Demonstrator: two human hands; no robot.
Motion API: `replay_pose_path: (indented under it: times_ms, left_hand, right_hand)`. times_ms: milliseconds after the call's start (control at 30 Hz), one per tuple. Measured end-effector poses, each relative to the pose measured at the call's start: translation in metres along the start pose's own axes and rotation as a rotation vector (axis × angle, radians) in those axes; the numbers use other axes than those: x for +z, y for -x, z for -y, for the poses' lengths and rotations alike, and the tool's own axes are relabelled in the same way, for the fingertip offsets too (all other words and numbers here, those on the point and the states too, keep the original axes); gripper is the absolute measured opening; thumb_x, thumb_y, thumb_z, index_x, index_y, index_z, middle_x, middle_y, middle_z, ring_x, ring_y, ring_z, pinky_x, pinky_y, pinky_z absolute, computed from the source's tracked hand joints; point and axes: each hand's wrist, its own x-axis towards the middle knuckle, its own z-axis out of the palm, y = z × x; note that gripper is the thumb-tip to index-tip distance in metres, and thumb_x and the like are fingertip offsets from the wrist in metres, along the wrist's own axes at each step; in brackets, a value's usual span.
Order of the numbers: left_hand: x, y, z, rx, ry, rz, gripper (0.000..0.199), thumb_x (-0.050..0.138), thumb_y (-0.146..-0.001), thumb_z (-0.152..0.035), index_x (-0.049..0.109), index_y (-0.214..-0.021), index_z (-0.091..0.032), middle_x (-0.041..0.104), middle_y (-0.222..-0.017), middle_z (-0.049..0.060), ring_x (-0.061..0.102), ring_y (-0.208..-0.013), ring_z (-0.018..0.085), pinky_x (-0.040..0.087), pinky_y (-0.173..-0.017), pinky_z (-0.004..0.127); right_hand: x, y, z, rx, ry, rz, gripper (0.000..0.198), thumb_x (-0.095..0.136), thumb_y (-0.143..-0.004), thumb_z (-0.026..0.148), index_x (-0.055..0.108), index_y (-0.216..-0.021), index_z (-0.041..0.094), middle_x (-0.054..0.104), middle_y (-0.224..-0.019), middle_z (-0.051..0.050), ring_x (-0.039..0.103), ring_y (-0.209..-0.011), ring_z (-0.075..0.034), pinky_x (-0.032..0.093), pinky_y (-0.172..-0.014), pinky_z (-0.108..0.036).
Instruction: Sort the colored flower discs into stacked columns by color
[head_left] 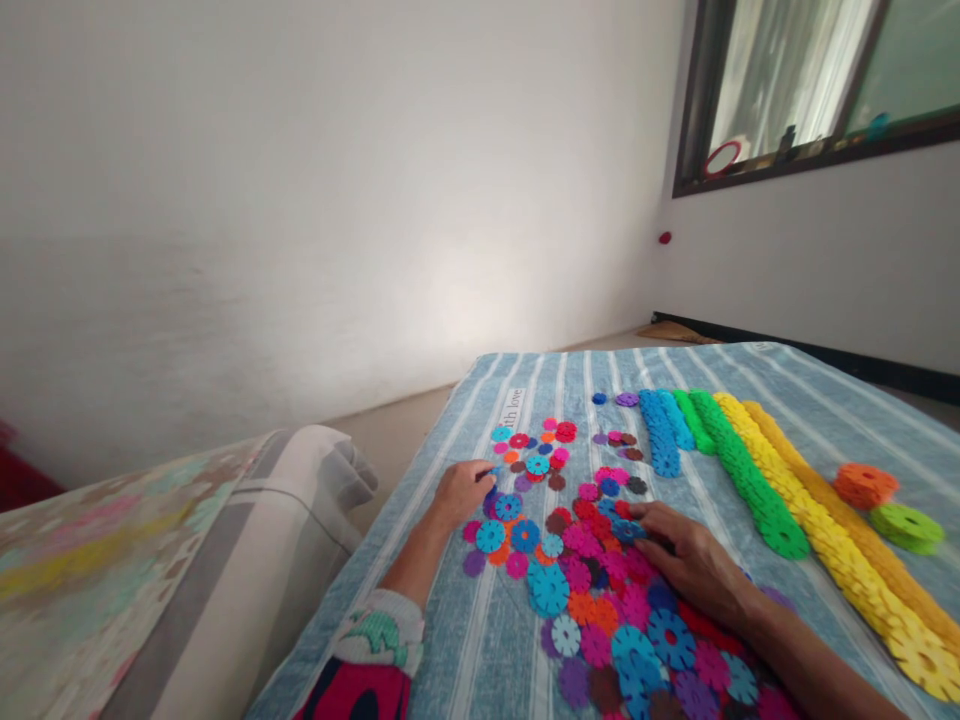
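Many notched plastic snowflake discs [577, 535] in pink, red, orange, purple, brown and blue lie in a loose pile on the striped cloth. At the pile's left edge, my left hand [459, 492] is closed in a pinch on a blue snowflake disc [491, 474], partly hidden by the fingers. My right hand [694, 562] reaches over the pile from the right, its thumb and fingers closed on blue snowflake discs [627, 527]. Larger light-blue discs [549, 587] lie between the hands and nearer to me.
Overlapping rows of blue [660, 435], green [750, 480] and yellow discs [832, 535] run along the right. Beside them sit an orange stack [866, 485] and a lime stack [907, 527]. A cloth-covered piece of furniture [300, 500] stands left, before a white wall [337, 200].
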Motion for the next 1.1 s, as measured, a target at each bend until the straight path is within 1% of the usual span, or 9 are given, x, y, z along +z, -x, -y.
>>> replay_pose_path:
  times_ms: [133, 200, 300, 500, 600, 733, 833, 967, 1100]
  left_hand:
    - [0.001, -0.001, 0.002, 0.0, 0.026, -0.062, 0.031, 0.05, -0.076, -0.028, 0.074, -0.092, -0.018, 0.075, -0.087, 0.005, 0.065, -0.083, 0.021, 0.048, -0.078, 0.03]
    - [0.001, -0.001, 0.003, 0.006, 0.057, -0.082, 0.033, 0.048, -0.078, -0.03, 0.074, -0.093, -0.019, 0.075, -0.087, 0.003, 0.066, -0.081, 0.019, 0.048, -0.076, 0.028]
    - [0.002, -0.002, 0.006, 0.004, 0.1, -0.118, 0.035, 0.046, -0.079, -0.031, 0.074, -0.096, -0.018, 0.075, -0.087, 0.002, 0.066, -0.08, 0.018, 0.049, -0.074, 0.027]
    - [0.008, -0.004, 0.011, -0.024, 0.112, -0.161, 0.031, 0.054, -0.071, -0.029, 0.073, -0.093, -0.016, 0.074, -0.079, 0.001, 0.065, -0.073, 0.019, 0.05, -0.071, 0.028]
    - [0.008, -0.003, 0.011, -0.037, 0.112, -0.172, 0.033, 0.056, -0.07, -0.028, 0.072, -0.096, -0.017, 0.074, -0.084, 0.001, 0.067, -0.078, 0.019, 0.051, -0.076, 0.028]
    - [0.006, -0.004, 0.011, -0.07, 0.1, -0.2, 0.036, 0.055, -0.07, -0.028, 0.07, -0.1, -0.017, 0.074, -0.099, 0.004, 0.067, -0.091, 0.021, 0.05, -0.085, 0.03]
    - [0.003, -0.005, 0.011, -0.1, 0.081, -0.222, 0.032, 0.054, -0.069, -0.029, 0.071, -0.094, -0.019, 0.075, -0.096, 0.004, 0.068, -0.091, 0.023, 0.051, -0.086, 0.032]
    - [-0.002, -0.008, 0.012, -0.116, 0.067, -0.238, 0.03, 0.054, -0.067, -0.032, 0.071, -0.088, -0.018, 0.076, -0.087, 0.005, 0.069, -0.086, 0.025, 0.052, -0.083, 0.033]
    - [-0.005, -0.01, 0.001, -0.076, 0.078, -0.272, 0.032, 0.054, -0.068, -0.037, 0.071, -0.087, -0.018, 0.075, -0.089, 0.005, 0.068, -0.085, 0.025, 0.052, -0.082, 0.033]
  right_hand:
    - [0.001, 0.001, -0.002, 0.007, -0.011, 0.002, 0.014, 0.049, -0.085, 0.026, 0.058, -0.076, 0.021, 0.064, -0.098, -0.005, 0.059, -0.1, -0.021, 0.046, -0.088, -0.034]
    - [0.001, 0.001, -0.002, 0.002, -0.015, 0.005, 0.013, 0.049, -0.085, 0.026, 0.058, -0.078, 0.021, 0.064, -0.102, -0.006, 0.059, -0.102, -0.021, 0.046, -0.09, -0.034]
    - [0.0, 0.001, -0.002, -0.01, -0.008, 0.009, 0.013, 0.049, -0.086, 0.026, 0.059, -0.079, 0.021, 0.064, -0.101, -0.006, 0.058, -0.103, -0.021, 0.045, -0.092, -0.035]
    - [0.001, 0.0, -0.004, -0.019, 0.014, 0.007, 0.014, 0.049, -0.086, 0.025, 0.063, -0.088, 0.022, 0.064, -0.099, -0.006, 0.059, -0.101, -0.021, 0.046, -0.089, -0.035]
    - [0.001, 0.0, -0.003, -0.024, 0.018, 0.01, 0.015, 0.049, -0.087, 0.025, 0.063, -0.091, 0.021, 0.064, -0.102, -0.007, 0.058, -0.102, -0.022, 0.046, -0.09, -0.035]
    - [0.0, -0.001, -0.001, -0.037, 0.023, 0.01, 0.014, 0.048, -0.087, 0.021, 0.062, -0.084, 0.021, 0.063, -0.103, -0.007, 0.058, -0.098, -0.021, 0.046, -0.088, -0.034]
    - [-0.001, -0.003, 0.002, -0.051, 0.021, -0.008, 0.013, 0.049, -0.085, 0.019, 0.06, -0.078, 0.021, 0.063, -0.102, -0.006, 0.059, -0.094, -0.02, 0.047, -0.085, -0.033]
    - [-0.003, -0.007, 0.004, -0.073, 0.011, -0.04, 0.013, 0.051, -0.084, 0.017, 0.061, -0.077, 0.021, 0.064, -0.098, -0.005, 0.058, -0.091, -0.018, 0.046, -0.083, -0.032]
    - [-0.003, -0.01, 0.005, -0.092, 0.008, -0.066, 0.012, 0.052, -0.082, 0.015, 0.062, -0.077, 0.02, 0.065, -0.093, -0.003, 0.058, -0.087, -0.017, 0.045, -0.081, -0.029]
